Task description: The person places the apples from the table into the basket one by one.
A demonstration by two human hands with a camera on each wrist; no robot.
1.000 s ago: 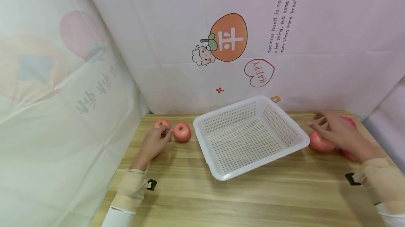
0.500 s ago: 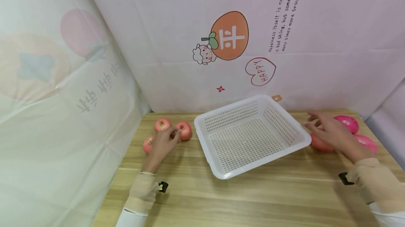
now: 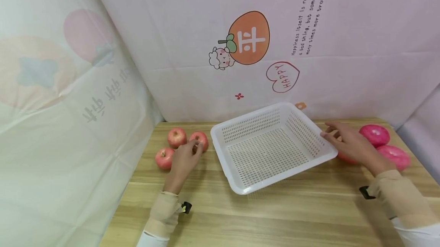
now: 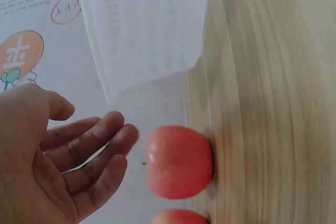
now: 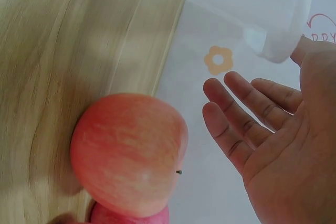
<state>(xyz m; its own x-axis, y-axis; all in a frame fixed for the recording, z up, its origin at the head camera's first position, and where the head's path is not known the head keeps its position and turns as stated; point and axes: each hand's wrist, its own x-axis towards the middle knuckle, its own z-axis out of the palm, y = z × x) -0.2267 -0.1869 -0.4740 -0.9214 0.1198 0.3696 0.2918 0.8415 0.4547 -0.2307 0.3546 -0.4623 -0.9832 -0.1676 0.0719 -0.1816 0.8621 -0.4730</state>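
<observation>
A white perforated plastic basket (image 3: 268, 155) stands mid-table. On its left, my left hand (image 3: 185, 160) hovers over the nearest red apple (image 3: 200, 138), fingers loosely bent and holding nothing. In the left wrist view that hand (image 4: 73, 156) is apart from the apple (image 4: 180, 162). My right hand (image 3: 352, 145) reaches over a red apple (image 3: 346, 158) toward the basket's right rim. In the right wrist view its fingers are spread above the apple (image 5: 131, 153), and the thumb lies close to the basket's rim (image 5: 281, 51); whether they touch I cannot tell.
Two more apples, one at the back (image 3: 177, 137) and one nearer (image 3: 165, 158), sit at the left. Two bright pink round fruits, a rear one (image 3: 374, 135) and a front one (image 3: 393, 156), lie at the right. Printed cloth (image 3: 192, 86) hangs behind the wooden table (image 3: 275, 220).
My left hand has moved right, away from the left apples and over the one by the basket. My right hand has moved left toward the basket's rim, uncovering the pink fruits.
</observation>
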